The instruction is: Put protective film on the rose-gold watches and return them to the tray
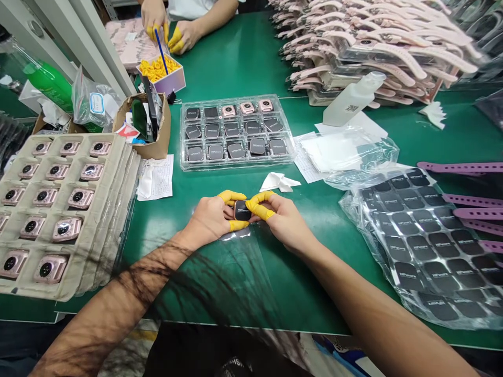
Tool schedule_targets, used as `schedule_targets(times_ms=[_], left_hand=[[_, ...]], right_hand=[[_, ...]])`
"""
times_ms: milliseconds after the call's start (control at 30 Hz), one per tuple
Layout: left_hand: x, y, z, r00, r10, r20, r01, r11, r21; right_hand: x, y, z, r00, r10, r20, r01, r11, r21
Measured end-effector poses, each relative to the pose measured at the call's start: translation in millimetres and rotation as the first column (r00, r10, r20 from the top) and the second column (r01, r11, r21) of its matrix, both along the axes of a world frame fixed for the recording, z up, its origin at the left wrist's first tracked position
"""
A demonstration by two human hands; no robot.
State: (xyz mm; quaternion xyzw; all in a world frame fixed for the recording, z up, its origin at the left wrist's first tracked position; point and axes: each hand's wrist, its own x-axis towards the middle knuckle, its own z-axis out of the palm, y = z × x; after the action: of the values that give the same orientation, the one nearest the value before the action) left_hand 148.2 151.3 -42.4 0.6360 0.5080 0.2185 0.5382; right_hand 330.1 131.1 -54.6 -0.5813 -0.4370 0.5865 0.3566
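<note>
Both my hands meet over the green table, fingers in yellow finger cots. My left hand [214,215] and my right hand [281,217] pinch one small pink watch body [242,210] with a dark face between them. A clear film sheet [236,238] lies on the table just below my hands. Beyond them stands a clear tray [236,163] holding rows of dark-faced watch bodies and three pink ones face down.
Beige trays [58,209] of pink watch bodies are stacked at left. A bag of dark screen films [428,246] lies at right, purple straps [463,167] beside it. Pink straps [377,47] are piled far right. A white bottle [351,99], a cardboard box [147,125], and another person's hands [168,26] sit opposite.
</note>
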Motion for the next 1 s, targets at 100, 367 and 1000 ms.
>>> schedule_targets(times_ms=[100, 367, 1000], left_hand=[[-0.4, 0.1, 0.0, 1.000, -0.008, -0.018, 0.008, 1.000, 0.016], [-0.5, 0.5, 1.7, 0.999, -0.020, -0.025, 0.020, 1.000, 0.007], [-15.0, 46.2, 10.4, 0.812, 0.341, 0.473, -0.317, 0.939, -0.132]], right_hand=[[0.5, 0.1, -0.7, 1.000, 0.005, -0.008, -0.005, 1.000, 0.009], [1.7, 0.8, -3.1, 1.000, 0.013, 0.007, -0.013, 0.999, 0.029], [-22.7, -13.6, -16.1, 0.752, 0.053, 0.657, -0.564, 0.568, 0.599]])
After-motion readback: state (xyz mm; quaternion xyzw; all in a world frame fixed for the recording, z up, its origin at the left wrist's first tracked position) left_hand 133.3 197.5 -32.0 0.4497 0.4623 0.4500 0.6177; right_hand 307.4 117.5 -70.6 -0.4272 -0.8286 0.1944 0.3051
